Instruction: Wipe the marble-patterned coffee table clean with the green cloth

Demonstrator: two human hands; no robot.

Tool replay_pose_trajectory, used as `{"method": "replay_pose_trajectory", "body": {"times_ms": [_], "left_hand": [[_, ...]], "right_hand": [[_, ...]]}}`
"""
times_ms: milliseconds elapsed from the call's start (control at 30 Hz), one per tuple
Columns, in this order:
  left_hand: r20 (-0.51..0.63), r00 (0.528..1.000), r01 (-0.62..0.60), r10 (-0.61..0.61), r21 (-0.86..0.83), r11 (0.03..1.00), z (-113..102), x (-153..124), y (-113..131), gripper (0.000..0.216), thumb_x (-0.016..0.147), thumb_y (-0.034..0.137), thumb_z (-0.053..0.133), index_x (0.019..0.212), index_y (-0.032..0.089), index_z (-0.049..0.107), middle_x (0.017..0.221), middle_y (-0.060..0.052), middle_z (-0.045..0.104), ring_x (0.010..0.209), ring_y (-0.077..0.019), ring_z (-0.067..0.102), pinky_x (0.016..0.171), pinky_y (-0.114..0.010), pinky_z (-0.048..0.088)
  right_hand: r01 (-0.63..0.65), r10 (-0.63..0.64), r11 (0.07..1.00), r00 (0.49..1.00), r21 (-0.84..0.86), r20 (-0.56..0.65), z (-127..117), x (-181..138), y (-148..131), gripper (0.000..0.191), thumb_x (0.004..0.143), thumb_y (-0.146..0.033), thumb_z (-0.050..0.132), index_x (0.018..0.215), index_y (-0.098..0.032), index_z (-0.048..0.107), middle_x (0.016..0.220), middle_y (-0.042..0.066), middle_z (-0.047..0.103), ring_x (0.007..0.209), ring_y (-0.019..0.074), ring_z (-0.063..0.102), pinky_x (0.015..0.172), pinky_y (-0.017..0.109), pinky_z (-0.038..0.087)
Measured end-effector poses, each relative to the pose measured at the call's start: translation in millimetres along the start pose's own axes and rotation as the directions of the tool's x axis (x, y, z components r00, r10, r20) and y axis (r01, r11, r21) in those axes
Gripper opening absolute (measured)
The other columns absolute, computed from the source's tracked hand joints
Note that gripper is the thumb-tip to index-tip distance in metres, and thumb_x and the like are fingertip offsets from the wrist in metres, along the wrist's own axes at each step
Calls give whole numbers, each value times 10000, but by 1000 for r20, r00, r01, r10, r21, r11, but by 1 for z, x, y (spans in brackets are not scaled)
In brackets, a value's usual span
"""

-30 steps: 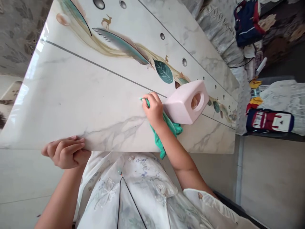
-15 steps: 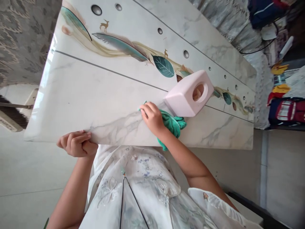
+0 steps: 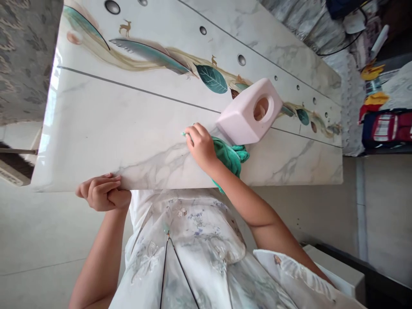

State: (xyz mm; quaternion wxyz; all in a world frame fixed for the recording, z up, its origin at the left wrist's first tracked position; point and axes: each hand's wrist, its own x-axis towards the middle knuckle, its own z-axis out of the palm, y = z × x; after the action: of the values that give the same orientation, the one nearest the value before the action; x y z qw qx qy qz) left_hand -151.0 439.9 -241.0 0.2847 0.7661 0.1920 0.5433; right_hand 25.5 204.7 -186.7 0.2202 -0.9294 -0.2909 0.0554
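Observation:
In the head view, my right hand (image 3: 201, 146) is closed on a green cloth (image 3: 227, 156), just over the marbled tabletop near its front edge. A bit of the cloth sticks out past my fingertips, and most of it is bunched behind my wrist and forearm. Just beyond the cloth stands a pale pink tissue box (image 3: 236, 113) with a round opening, some tissue showing inside. My left hand (image 3: 103, 192) is closed with curled fingers at the front left edge of the table (image 3: 86, 163). What its fingers hold, if anything, is hidden.
Feather and leaf prints run along the tabletop. A brush (image 3: 16, 165) is beyond the table's left end. At the far right are a plaid red and navy bag (image 3: 389, 133) and yellow items (image 3: 373, 72). Patterned fabric (image 3: 25, 60) covers something at the upper left.
The view has shifted, so the table and tissue box appear higher and a little further left. My right hand appears higher with the cloth. My left hand stays closed at the table edge.

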Motion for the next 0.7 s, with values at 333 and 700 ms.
{"method": "replay_pose_trajectory", "body": {"times_ms": [333,700], "left_hand": [[-8,998,64,-64,-18,998,7,13,11,194,703,201,459,511,227,467,452,-28,410,539,-188,373,721,-412,246],[-32,988,150,-149,36,988,7,10,10,151,666,216,437,519,240,455,473,-37,405,600,-208,389,728,-405,304]], "right_hand": [[23,-25,999,999,34,39,5,12,7,235,975,-43,426,973,-183,615,982,76,582,927,189,545,880,302,465],[69,-73,996,994,61,76,6,22,18,204,964,-77,446,987,-177,623,1018,79,588,946,185,559,877,288,467]]}}
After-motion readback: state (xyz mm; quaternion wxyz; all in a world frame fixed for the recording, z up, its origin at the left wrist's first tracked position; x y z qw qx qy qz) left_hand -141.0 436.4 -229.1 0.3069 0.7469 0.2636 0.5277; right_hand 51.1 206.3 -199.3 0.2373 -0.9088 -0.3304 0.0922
